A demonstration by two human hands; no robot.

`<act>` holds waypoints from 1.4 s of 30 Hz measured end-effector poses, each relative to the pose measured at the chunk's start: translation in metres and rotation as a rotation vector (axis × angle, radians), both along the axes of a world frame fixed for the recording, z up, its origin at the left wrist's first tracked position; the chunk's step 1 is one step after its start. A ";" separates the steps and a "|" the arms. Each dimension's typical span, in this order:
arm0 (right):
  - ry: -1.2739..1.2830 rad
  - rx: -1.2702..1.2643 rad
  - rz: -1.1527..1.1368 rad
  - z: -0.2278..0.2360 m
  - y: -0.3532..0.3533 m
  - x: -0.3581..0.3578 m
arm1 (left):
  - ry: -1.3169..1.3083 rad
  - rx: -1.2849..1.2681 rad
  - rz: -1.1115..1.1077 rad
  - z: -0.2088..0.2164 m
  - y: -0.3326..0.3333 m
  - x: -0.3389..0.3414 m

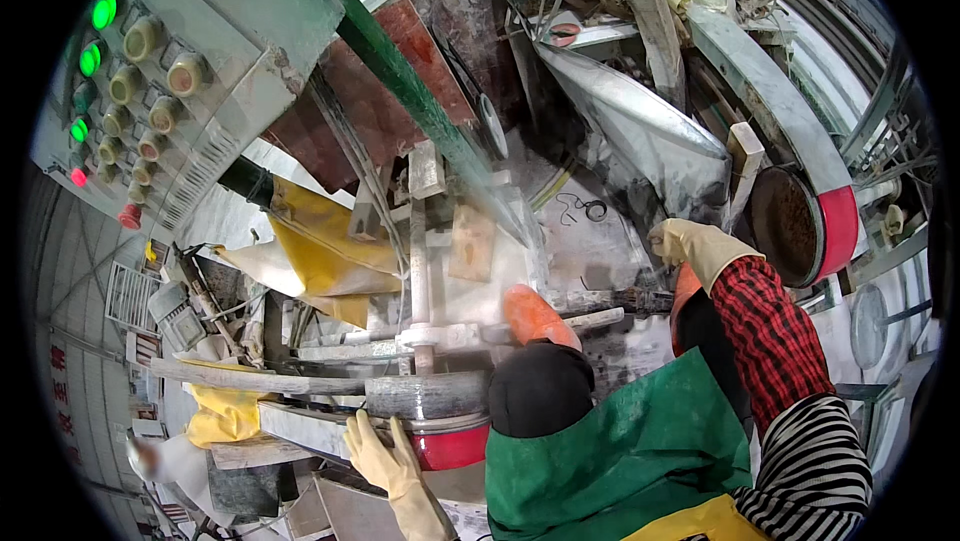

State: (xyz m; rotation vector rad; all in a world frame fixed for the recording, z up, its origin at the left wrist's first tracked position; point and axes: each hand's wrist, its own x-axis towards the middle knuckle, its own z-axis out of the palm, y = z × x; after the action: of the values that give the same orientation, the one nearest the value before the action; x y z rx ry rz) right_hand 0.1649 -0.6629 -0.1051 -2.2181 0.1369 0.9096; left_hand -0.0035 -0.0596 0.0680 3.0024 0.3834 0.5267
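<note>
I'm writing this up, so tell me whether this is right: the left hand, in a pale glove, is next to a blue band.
The band is red, not blue, as the head view shows; the left hand, in a pale glove, is next to it.

Two gloves [388, 463], two red bands [450, 449]; one apron [640, 431]

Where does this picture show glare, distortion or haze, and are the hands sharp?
All in the head view: fisheye bending toward the black rim; glare on the curved metal sheet; haze at the lower end of the green beam; left hand and right hand fairly sharp.
</note>
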 end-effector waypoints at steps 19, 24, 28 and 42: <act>-0.501 0.263 -0.041 0.003 0.035 0.006 | -0.093 -1.096 -0.047 0.011 -0.022 -0.006; -0.186 1.043 -0.244 0.105 0.148 -0.005 | 0.039 -0.453 -0.513 0.048 -0.098 0.090; -0.018 1.282 -0.506 0.168 0.207 -0.020 | 0.088 -0.448 -1.050 0.065 -0.196 0.171; -0.880 0.844 -1.294 0.157 -0.014 -0.058 | 0.016 -0.209 -0.452 0.016 0.003 0.138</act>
State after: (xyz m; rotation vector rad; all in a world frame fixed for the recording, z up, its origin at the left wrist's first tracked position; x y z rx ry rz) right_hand 0.1069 -0.6768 0.0518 -1.1190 0.5450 -0.6367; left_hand 0.1346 -0.0570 0.0842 2.7594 -0.2264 0.3911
